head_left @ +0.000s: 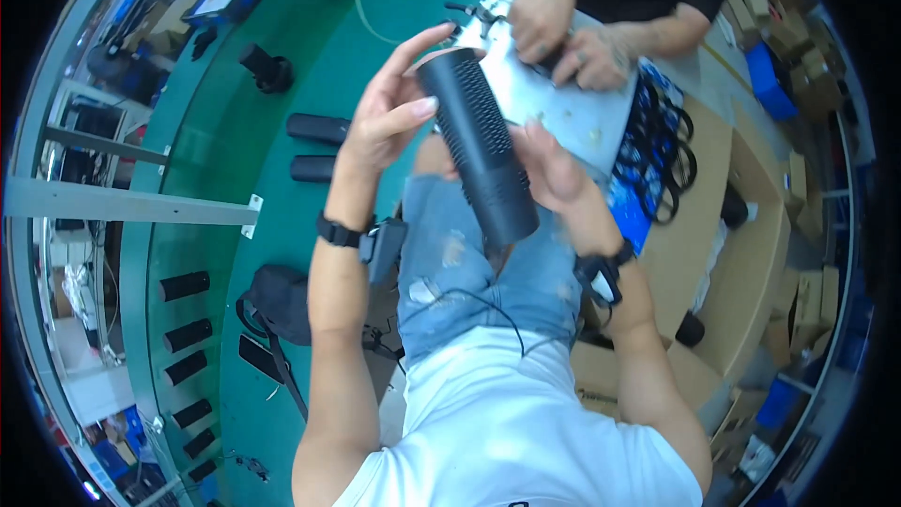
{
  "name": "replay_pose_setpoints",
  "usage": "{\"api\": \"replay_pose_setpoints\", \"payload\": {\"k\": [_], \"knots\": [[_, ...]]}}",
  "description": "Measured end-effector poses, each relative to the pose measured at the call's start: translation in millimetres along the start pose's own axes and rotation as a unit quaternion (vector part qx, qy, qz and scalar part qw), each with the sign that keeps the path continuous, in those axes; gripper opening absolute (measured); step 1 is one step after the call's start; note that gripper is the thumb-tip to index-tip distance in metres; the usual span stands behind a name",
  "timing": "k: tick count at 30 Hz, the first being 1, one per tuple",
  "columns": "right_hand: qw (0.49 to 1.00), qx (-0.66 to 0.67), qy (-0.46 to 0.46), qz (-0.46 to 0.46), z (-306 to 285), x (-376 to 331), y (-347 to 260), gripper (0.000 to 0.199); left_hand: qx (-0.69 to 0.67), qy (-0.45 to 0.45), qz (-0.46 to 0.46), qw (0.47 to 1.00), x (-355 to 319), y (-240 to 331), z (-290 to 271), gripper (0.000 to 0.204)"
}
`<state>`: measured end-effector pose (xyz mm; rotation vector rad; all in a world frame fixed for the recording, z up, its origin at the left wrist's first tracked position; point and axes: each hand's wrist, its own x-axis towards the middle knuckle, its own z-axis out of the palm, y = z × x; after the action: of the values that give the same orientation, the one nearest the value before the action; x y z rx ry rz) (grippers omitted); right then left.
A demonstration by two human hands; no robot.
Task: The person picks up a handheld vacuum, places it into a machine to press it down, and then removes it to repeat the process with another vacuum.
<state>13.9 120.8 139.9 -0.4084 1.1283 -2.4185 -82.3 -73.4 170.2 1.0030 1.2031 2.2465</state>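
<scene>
A black cylinder (479, 141) with a studded or perforated upper part and a smooth lower end tilts above my lap. My left hand (399, 103) is closed on its upper end, thumb on the near side and index finger stretched along the top. Close against the cylinder's right side is my right hand (554, 169). It is smeared by motion, and its fingers are partly hidden behind the cylinder, so I cannot tell whether it grips. Two dark elongated cases (314, 169) lie on the green table beyond my left forearm.
On the green table (282, 141) stand several black cylinders (188, 335) and a dark bag (282, 305). A metal bar (131, 202) crosses at left. A co-worker's hands (563, 47) work at a white surface (582, 122). Black rings (666, 160) and an open cardboard box (751, 253) are at right.
</scene>
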Motion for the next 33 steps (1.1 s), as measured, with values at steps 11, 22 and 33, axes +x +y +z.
{"api": "replay_pose_setpoints", "payload": {"k": [11, 22, 33], "knots": [[0.924, -0.055, 0.312, -0.215, 10.8, -67.4, -6.1, 0.061, 0.072, 0.133, -0.115, 0.982, -70.3, -93.2, 123.0, 0.052], [0.953, -0.050, 0.097, -0.282, -29.0, -89.6, -24.3, 0.065, -0.183, 0.034, -0.236, 0.954, -81.2, -119.6, 97.7, 0.063], [0.753, -0.452, 0.303, -0.370, -100.4, 33.8, -114.9, 0.034, -0.029, 0.070, -0.373, 0.925, -103.2, -189.7, 59.5, 0.028]]}}
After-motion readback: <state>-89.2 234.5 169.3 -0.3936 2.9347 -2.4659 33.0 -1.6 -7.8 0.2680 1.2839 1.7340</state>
